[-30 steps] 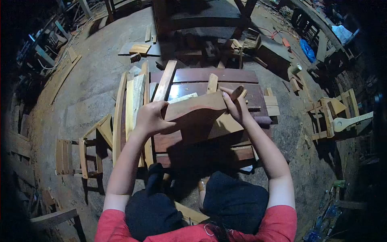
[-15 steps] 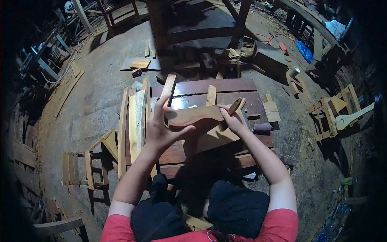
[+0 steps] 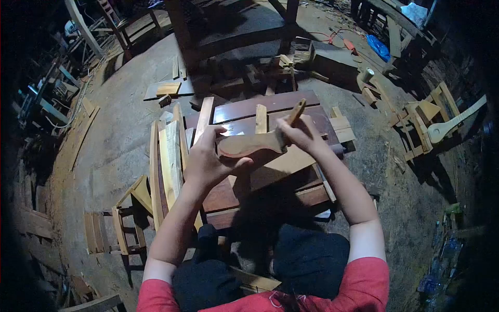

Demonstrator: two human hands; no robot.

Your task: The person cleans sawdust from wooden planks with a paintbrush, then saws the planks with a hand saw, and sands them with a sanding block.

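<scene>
A curved wooden piece (image 3: 248, 145) with a wavy edge is raised above the low table. Its left end sits in my left hand (image 3: 204, 156), fingers behind and thumb along the near side. My right hand (image 3: 304, 136) grips a brush (image 3: 297, 110), its wooden handle pointing up and away. The brush's lower end meets the right end of the wooden piece; my fingers partly hide it. Beneath both hands lies a flat pale board (image 3: 288, 167) on the dark red tabletop (image 3: 218, 200).
Long wooden strips (image 3: 169, 156) lie along the table's left side. Small wooden frames stand on the floor at left (image 3: 122, 229) and right (image 3: 423, 122), the right one with a pale spoon-shaped piece (image 3: 442, 131). A large wooden bench (image 3: 234, 48) stands ahead.
My right hand has shifted, and the brush now stands steeper, its lower end at the right end of the wooden piece. My left hand still holds the other end. The view has shifted slightly.
</scene>
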